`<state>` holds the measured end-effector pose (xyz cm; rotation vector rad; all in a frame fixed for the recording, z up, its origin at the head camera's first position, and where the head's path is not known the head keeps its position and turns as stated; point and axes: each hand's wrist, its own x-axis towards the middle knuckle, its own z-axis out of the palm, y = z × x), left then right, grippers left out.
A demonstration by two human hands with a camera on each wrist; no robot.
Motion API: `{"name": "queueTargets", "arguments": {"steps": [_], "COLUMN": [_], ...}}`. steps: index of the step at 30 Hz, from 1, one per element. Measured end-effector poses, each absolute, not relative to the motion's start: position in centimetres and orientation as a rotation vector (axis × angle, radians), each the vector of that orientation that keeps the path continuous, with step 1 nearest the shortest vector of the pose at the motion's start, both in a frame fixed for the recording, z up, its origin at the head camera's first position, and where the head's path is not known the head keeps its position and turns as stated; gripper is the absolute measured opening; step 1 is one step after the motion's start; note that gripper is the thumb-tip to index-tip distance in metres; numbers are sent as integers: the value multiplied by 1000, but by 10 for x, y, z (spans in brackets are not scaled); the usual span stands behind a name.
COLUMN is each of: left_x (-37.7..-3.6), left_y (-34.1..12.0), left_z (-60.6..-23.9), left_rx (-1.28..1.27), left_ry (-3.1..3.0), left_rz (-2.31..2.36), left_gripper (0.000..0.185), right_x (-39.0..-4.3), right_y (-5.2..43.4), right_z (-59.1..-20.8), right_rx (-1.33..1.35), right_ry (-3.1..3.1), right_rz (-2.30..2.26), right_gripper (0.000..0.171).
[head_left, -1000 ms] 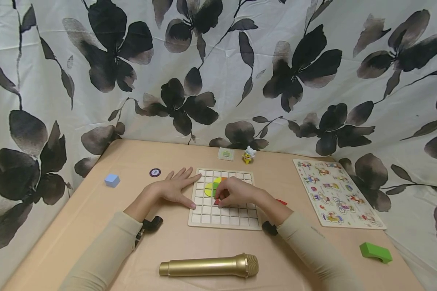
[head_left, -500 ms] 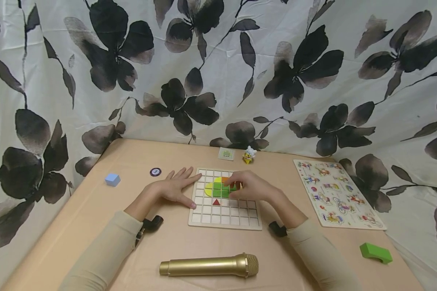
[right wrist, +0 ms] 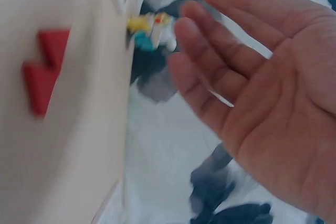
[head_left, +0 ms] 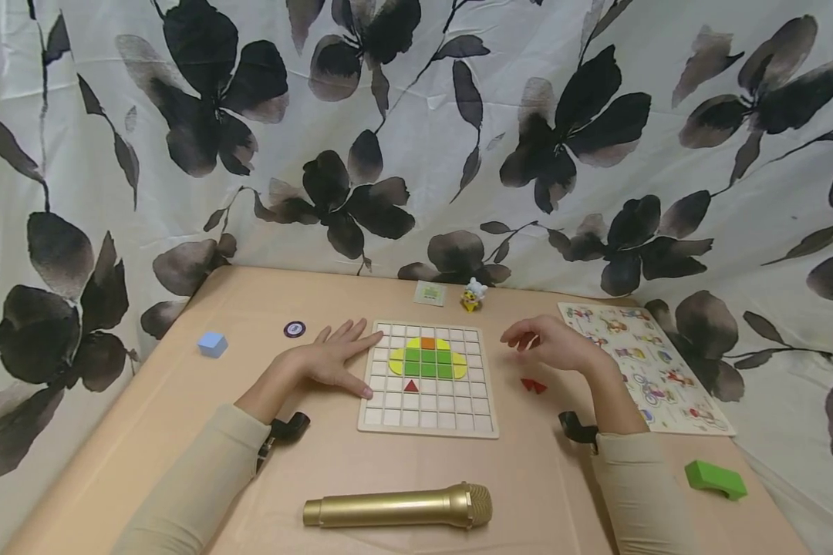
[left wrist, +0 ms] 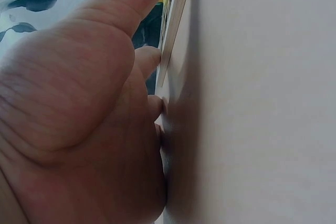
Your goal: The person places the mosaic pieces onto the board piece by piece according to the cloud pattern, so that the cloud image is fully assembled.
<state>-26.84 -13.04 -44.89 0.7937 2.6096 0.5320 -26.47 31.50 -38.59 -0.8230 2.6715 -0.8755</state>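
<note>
A white grid board (head_left: 389, 420) lies mid-table. On it sit green square tiles (head_left: 427, 364), an orange tile (head_left: 427, 343), yellow curved pieces (head_left: 396, 363) and one red triangle (head_left: 411, 386) below them. My left hand (head_left: 329, 362) rests with spread fingers at the board's left edge, thumb and a fingertip touching it; the left wrist view shows the palm close to the table. Right of the board, my right hand (head_left: 551, 343) hovers with relaxed fingers and holds nothing. Just below it lie two red triangle pieces (head_left: 533, 385), also seen in the right wrist view.
A gold microphone (head_left: 397, 509) lies at the front. Around the table are a blue block (head_left: 213, 344), a round chip (head_left: 295, 329), a small card (head_left: 430, 293), a toy figure (head_left: 473, 295), a picture puzzle board (head_left: 618, 370) and a green arch block (head_left: 716, 479).
My right hand has let go of the red triangle on the board, lifted off and moved right, above the loose red pieces. The left hand has stayed at the board's edge.
</note>
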Motion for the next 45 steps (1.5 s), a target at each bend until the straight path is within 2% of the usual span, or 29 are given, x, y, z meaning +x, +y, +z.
{"name": "queueTargets", "arguments": {"steps": [4,10,28,41,45], "left_x": [-268,-268,-266,-266,-267], "left_y": [-131,-131,-130,-130,-130], "left_z": [-449,-450,-447,-448,-449], "left_rx": [795,801,788,784,791], "left_ry": [2609,2600,2603,2606,2611], "left_rz": [527,551,550,541,530], "left_gripper": [116,117,115,117,116], "right_x": [-268,-271,-278,-276,-274], "right_y": [330,341,342,319,302], "right_z": [-397,-414,-432,-428,-423], "right_rx": [-762,-680,-618,-644,-692], "right_ry": [2574,2390,2373,2534,2618], "right_rz": [-824,-871,-992,-1122,-1111], "right_gripper": [22,25,14,5,11]}}
